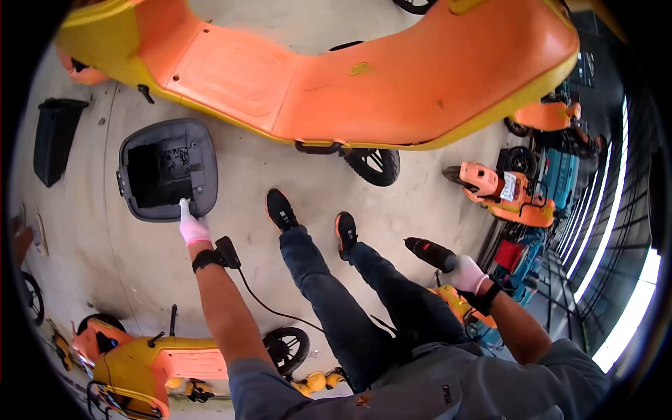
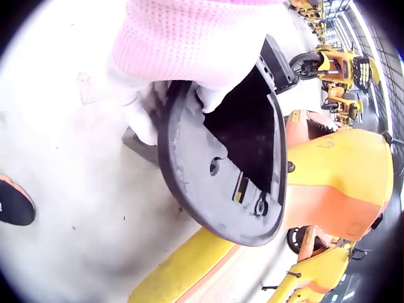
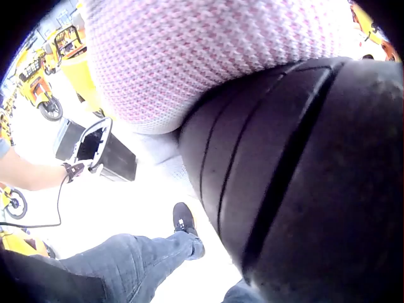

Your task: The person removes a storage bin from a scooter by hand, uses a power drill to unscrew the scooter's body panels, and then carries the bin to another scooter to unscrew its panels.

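Left fingers (image 2: pixel 142 120), in a pink-and-white knit glove, curl over the rim of a dark grey moulded-plastic tub with an oval flange (image 1: pixel 204 150). The thumb is on the inner side and the other fingers are behind the edge. The left hand (image 1: pixel 192 227) grips it at the near edge. The tub is tipped up so its black hollow faces the head camera. Cannot tell whether its far edge rests on the pale concrete floor (image 1: pixel 231 175).

Right hand (image 1: pixel 467 274), in the same kind of glove, is wrapped round the ribbed black grip of a black handheld power tool (image 1: pixel 428 252). The fingers are fully closed on it. The tool's nose points forward and down, and it is held out at the person's right side, well apart from the tub.

Both arms carry a black wrist strap, and a cable runs from the left one. Two black shoes with orange heels (image 1: pixel 282 208) stand between the hands.

Just beyond the tub lies a large orange-and-yellow scooter body (image 1: pixel 364 77). A black rectangular plastic box (image 1: pixel 56 136) lies left of the tub. More orange and yellow scooters (image 1: pixel 507 192) stand round about.
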The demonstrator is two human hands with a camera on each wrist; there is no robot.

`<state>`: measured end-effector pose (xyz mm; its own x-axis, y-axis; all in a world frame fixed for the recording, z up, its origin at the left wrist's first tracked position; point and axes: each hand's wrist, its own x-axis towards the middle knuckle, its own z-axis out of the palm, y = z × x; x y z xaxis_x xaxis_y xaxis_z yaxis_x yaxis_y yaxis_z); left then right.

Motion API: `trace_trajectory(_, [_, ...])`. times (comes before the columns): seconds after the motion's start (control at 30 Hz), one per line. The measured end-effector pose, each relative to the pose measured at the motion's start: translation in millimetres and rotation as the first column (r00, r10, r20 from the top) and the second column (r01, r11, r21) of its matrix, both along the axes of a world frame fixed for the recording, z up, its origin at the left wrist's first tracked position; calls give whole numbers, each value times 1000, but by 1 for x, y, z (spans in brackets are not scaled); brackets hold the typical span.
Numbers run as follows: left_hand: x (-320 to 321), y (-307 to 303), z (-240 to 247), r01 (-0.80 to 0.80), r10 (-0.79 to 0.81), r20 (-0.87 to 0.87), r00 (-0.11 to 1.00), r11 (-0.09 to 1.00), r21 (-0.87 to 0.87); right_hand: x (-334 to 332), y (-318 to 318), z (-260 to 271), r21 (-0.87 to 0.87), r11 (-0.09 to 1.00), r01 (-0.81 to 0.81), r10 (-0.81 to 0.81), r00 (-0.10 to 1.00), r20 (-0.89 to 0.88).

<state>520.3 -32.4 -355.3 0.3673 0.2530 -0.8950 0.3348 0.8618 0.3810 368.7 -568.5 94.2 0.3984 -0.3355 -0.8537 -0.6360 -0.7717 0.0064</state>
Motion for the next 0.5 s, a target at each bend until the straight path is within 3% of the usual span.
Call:
trace_trajectory(0.07, [5,4,4,18,-19,-85,996,1000,-10,-19,-5,-11,-8,997,-80,80,996,47])
trace_trajectory(0.1, [5,5,7,24,-25,-77,997,1000,-15,-15,4,-6,-5,999,-51,51,997,54])
trace_trajectory(0.17, [1,11,10,61,-66,-59,996,995,-81,11,29,6,-69,989,130,-138,983,-118])
trace_trajectory(0.2, [2,11,21,-39,50,80,996,990,-137,1,33,4,-75,995,72,-79,992,-97])
trace_trajectory(0.3, [4,15,40,-17,9,-55,998,989,-147,-16,33,0,-74,991,110,-115,991,-71])
trace_trajectory(0.33, [1,23,44,144,-166,-176,970,980,-135,-27,32,-3,-25,990,136,-135,991,22])
trace_trajectory(0.37, [-2,28,45,168,-187,-174,967,979,-118,-33,30,-6,-10,975,220,-221,975,-23])
trace_trajectory(0.4, [-8,34,40,399,-382,-271,883,917,8,-39,32,-9,19,955,297,-297,954,28])
trace_trajectory(0.43, [-8,37,44,611,-532,-387,753,784,109,-47,34,-11,51,928,370,-373,925,79])
trace_trajectory(0.5, [-11,33,58,696,-564,-465,682,695,178,-78,33,-31,99,914,393,-405,895,184])
